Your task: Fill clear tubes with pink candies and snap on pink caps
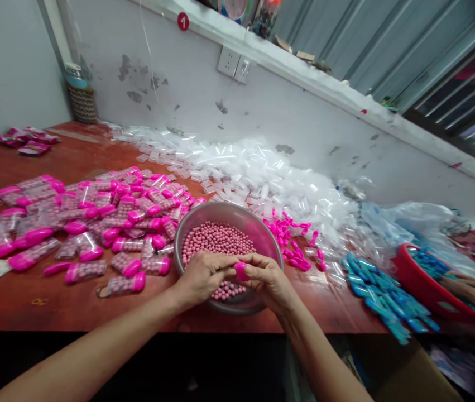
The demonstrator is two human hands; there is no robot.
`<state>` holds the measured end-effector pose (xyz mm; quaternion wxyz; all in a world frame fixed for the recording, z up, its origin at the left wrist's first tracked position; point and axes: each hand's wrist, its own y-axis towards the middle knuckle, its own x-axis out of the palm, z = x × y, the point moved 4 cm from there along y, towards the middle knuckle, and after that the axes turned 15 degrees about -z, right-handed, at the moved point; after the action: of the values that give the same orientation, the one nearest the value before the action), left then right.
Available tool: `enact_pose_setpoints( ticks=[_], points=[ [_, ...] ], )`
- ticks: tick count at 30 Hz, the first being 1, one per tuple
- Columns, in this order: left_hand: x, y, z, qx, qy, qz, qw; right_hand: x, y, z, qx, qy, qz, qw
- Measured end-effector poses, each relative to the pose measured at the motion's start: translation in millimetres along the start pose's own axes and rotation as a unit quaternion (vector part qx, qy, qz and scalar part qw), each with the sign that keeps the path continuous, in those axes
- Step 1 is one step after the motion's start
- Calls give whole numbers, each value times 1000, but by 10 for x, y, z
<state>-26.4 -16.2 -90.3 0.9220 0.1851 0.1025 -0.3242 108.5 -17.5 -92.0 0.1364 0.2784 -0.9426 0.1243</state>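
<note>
Both hands meet above a metal bowl (277, 234) of small pink beads (216, 240). My right hand (268, 279) is closed with thumb and fingers on a bright pink cap (241, 272). My left hand (204, 276) has its fingers pinched together against the cap's left side; what they grip is mostly hidden behind them. To the left lies a heap of clear containers with pink caps (124, 215), filled with beads. Loose pink caps (296, 254) lie just right of the bowl.
A large pile of empty clear containers (254, 167) runs along the wall. At right are blue-capped pieces (383, 290) and a red basin (413, 285), with another person's hand (463, 287) at it. Pink packets (32, 139) and a jar in a woven holder (82, 100) stand back left.
</note>
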Motion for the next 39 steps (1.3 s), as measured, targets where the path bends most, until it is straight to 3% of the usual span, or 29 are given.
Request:
enact_pose_setpoints(
  ticks=[4,7,9,11,12,14,16,18,22,25,28,31,33,36,39],
  points=[
    [-43,40,65,-7,-29,26,999,72,15,-90,-10,-26,-13,1000],
    [-333,64,138,-21,-43,105,993,-92,39,-323,-49,-81,-9,995],
    [-658,37,156,-39,-14,192,980,-415,74,-529,-97,-145,39,984],
    [-983,-32,133,-75,58,281,955,-883,135,-710,-116,-249,138,952],
    [-1101,-65,107,-95,104,301,943,-1138,182,-771,-93,-317,194,924],
    [-1217,-119,19,-132,163,309,928,-1618,309,-848,11,-482,303,822],
    [-1169,-135,-92,-153,181,277,931,-1982,493,-865,69,-537,344,767],
    [-1024,-117,-178,-150,181,239,942,-2227,701,-839,108,-553,367,740],
    [-757,-14,-215,-114,202,198,952,-2475,1074,-723,179,-569,413,688],
    [-688,75,-175,-78,235,176,953,-2562,1214,-655,209,-570,422,673],
    [-678,143,-131,-52,271,163,947,-2558,1170,-689,196,-580,404,680],
    [-638,218,-70,-37,321,137,936,-2361,957,-819,141,-602,358,700],
    [-579,284,5,-22,369,120,921,-2068,760,-909,75,-606,298,734],
    [-449,413,154,-10,447,98,889,-1417,453,-963,-40,-542,150,826],
    [-270,534,293,12,494,70,866,-752,223,-877,-44,-436,14,899]
  ],
)
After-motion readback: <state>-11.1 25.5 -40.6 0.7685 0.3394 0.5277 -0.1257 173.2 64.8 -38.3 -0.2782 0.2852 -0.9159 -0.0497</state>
